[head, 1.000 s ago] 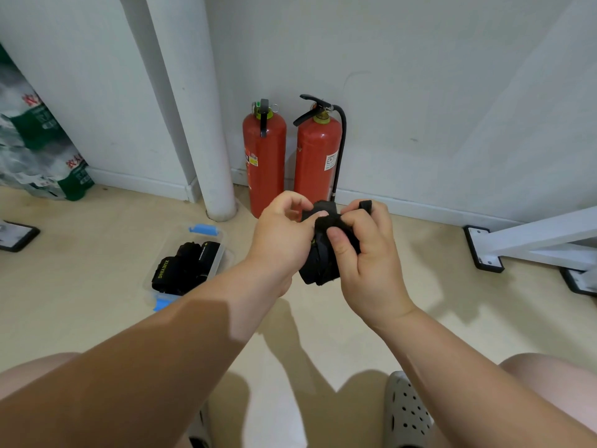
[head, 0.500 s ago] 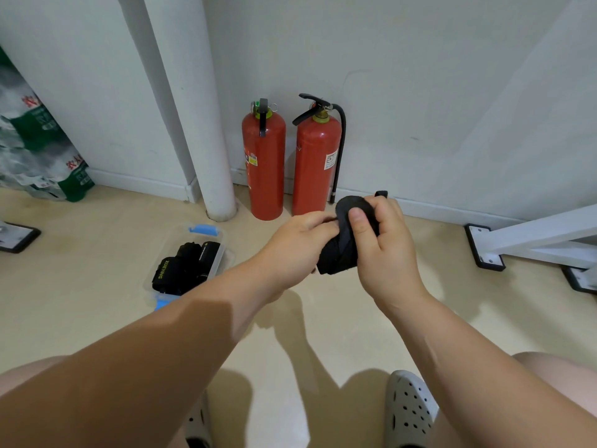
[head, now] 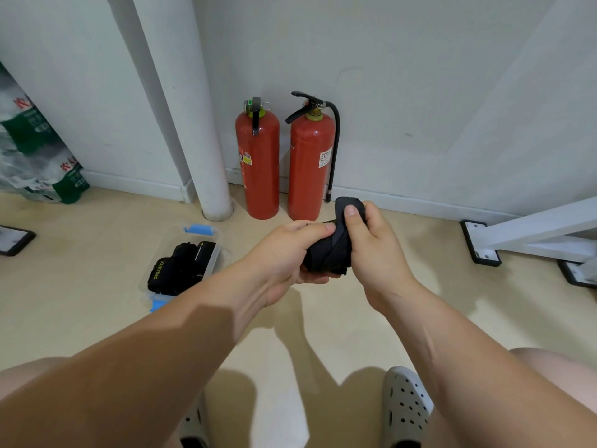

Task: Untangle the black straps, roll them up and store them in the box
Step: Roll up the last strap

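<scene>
Even, soft indoor light from above casts faint shadows on the floor (head: 97,302); sharp focus, wide-angle bending at edges.

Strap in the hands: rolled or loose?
Mostly rolled. The black strap is a tight bundle gripped by the left hand and right hand; one end flap sticks up under the right thumb.

A forearm (head: 193,318) hides 1 corner of the box (head: 171,237); 2 shoes (head: 403,412) are cut off below.
</scene>
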